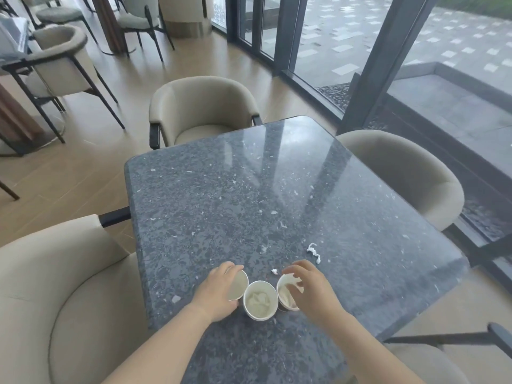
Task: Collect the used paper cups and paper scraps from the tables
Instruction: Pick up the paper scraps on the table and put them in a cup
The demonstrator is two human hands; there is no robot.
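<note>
Scrap-loading step, table (249, 189) near edge. Left hand (219, 289) grips left cup (238, 286); right hand (307, 286) curled over right cup (284, 297), grasp unclear. Next, likely: pinch small scrap (274, 271) just beyond.

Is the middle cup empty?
No, the middle cup has crumpled paper lying in its bottom.

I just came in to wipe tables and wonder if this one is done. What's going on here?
A person is clearing the dark stone table. Three paper cups stand in a row near its near edge. The left hand grips the left cup. The right hand is at the mouth of the right cup, and its grip is unclear. The middle cup holds crumpled paper. A twisted paper scrap and a smaller scrap lie beyond the cups, not yet collected.
</note>
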